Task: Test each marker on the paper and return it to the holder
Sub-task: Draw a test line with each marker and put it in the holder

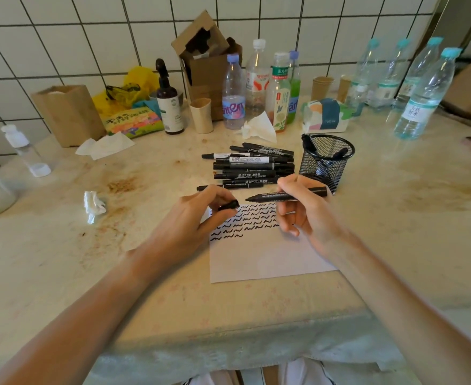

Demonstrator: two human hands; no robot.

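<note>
Above the white paper (pixel 267 254) on the stained surface (pixel 395 218), the right hand (pixel 301 209) grips an uncapped black marker (pixel 287 195), lying nearly level with its tip pointing left and pale print along its barrel. The left hand (pixel 201 215) pinches the black cap (pixel 228 204) just off that tip. Rows of black squiggles cover the paper's top. Behind it lies a pile of markers (pixel 251 168), beside a black mesh holder (pixel 326 162) with a few markers inside.

marker pile (pixel 249 168) just beside mesh holder (pixel 326 161), bottles (pixel 259 84) crowding behind, holder's top unobstructed
</note>
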